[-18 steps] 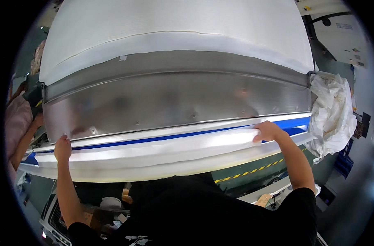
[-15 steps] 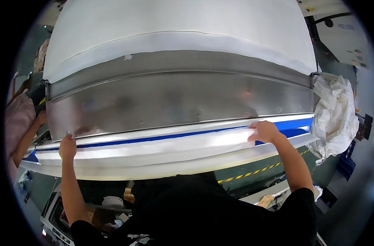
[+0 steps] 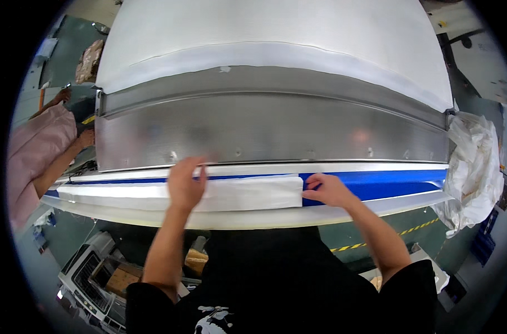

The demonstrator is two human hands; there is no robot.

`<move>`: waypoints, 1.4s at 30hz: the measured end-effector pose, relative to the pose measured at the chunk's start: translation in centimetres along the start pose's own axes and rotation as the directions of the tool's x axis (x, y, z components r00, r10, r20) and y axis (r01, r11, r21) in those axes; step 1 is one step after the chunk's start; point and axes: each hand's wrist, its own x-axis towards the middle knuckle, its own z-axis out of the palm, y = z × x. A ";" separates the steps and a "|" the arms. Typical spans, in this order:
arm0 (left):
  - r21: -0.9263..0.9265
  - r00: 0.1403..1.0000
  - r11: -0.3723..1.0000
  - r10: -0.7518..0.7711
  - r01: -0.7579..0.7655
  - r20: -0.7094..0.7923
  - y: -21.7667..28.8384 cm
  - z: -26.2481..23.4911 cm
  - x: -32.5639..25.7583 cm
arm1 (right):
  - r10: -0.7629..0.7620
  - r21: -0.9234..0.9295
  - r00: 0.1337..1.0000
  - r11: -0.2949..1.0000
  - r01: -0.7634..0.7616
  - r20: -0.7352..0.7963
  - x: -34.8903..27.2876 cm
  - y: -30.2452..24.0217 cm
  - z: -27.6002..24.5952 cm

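A long strip of white cloth (image 3: pixel 248 193) lies along the near edge of the machine, over a blue band (image 3: pixel 376 183). My right hand (image 3: pixel 330 190) is at the strip's right end, its thumb and fingers apart and the fingertips close beside the cloth edge. Above the strip's middle-left part is my left hand (image 3: pixel 185 183), its fingers raised toward the metal plate and slightly blurred. The thumb stands off from the forefinger, with nothing visible between them. Beyond both hands stretches a wide grey metal plate (image 3: pixel 276 125).
A broad white sheet (image 3: pixel 276 22) covers the far surface. Crumpled white plastic (image 3: pixel 473 167) hangs at the right end. At the left, another person in a pink top (image 3: pixel 42 142) reaches toward the machine. A white padded edge (image 3: pixel 253 219) runs in front of me.
My left hand has moved right along the strip and off its left part. My right hand and the strip's right end are further left, baring more blue. The view has shifted.
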 end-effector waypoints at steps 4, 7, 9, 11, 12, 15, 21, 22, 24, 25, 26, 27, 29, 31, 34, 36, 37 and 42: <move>-0.169 0.999 0.985 0.023 -0.018 0.027 3.4 0.3 -1.2 | -0.029 0.083 0.997 0.996 0.035 -0.069 2.9 -6.5 7.0; -0.213 0.963 0.977 0.073 -0.017 0.258 4.0 -1.5 -1.7 | -0.124 0.108 0.989 0.985 0.133 -0.082 3.6 -9.3 10.0; -0.168 0.911 0.985 0.098 -0.032 0.401 2.9 -2.5 -2.5 | -0.212 0.081 0.973 0.972 0.220 -0.097 3.9 -11.1 11.5; -0.082 0.868 0.994 0.106 -0.076 0.484 1.7 -3.4 -2.9 | -0.305 0.028 0.945 0.950 0.310 -0.119 4.3 -12.8 12.8; -0.020 0.837 0.997 0.074 -0.075 0.543 1.5 -3.8 -2.8 | -0.318 0.018 0.940 0.946 0.322 -0.122 4.4 -13.3 13.0; 0.016 0.848 0.995 0.077 -0.100 0.525 -0.3 -4.7 -2.4 | -0.332 -0.013 0.937 0.943 0.332 -0.109 4.4 -14.5 13.3; -0.033 0.851 0.992 0.121 -0.121 0.511 -0.9 -3.9 -2.1 | -0.339 -0.062 0.938 0.940 0.335 -0.074 3.8 -14.6 13.1; -0.033 0.857 0.992 0.125 -0.125 0.500 -0.8 -3.7 -2.0 | -0.338 -0.061 0.938 0.941 0.334 -0.080 3.7 -14.5 13.1; -0.042 0.842 0.993 0.115 -0.109 0.526 -0.8 -3.4 -1.9 | -0.362 -0.062 0.925 0.932 0.357 -0.115 3.6 -14.0 13.2; -0.046 0.835 0.994 0.110 -0.101 0.540 -0.7 -3.2 -1.9 | -0.386 -0.064 0.911 0.922 0.381 -0.143 3.7 -13.5 13.5; -0.046 0.833 0.993 0.119 -0.112 0.540 -0.6 -3.1 -1.7 | -0.410 -0.068 0.896 0.912 0.404 -0.171 3.8 -13.2 13.6; -0.044 0.832 0.992 0.124 -0.119 0.541 -0.4 -3.1 -1.7 | -0.380 -0.067 0.915 0.925 0.374 -0.134 3.7 -13.3 13.5; -0.037 0.838 0.989 0.141 -0.142 0.528 -0.4 -2.9 -1.9 | -0.318 -0.071 0.946 0.947 0.314 -0.057 3.2 -13.8 12.9; -0.020 0.854 0.985 0.159 -0.172 0.495 -0.6 -2.9 -2.5 | -0.366 -0.056 0.926 0.931 0.362 -0.097 2.4 -14.7 11.1; -0.015 0.845 0.985 0.156 -0.173 0.511 -0.2 -3.6 -2.7 | -0.486 0.214 0.855 0.829 0.517 -0.183 4.1 -14.2 9.8; -0.064 0.837 0.982 0.185 -0.178 0.515 -0.1 -3.8 -2.8 | -0.453 0.535 0.891 0.755 0.379 0.007 6.2 -14.3 9.5; -0.076 0.836 0.981 0.192 -0.178 0.514 -0.2 -4.2 -2.8 | -0.416 0.656 0.896 0.722 0.221 0.156 7.3 -14.6 10.1; -0.058 0.854 0.985 0.172 -0.165 0.491 0.5 -4.4 -2.5 | -0.250 0.678 0.716 0.615 -0.403 0.652 8.6 -15.1 13.3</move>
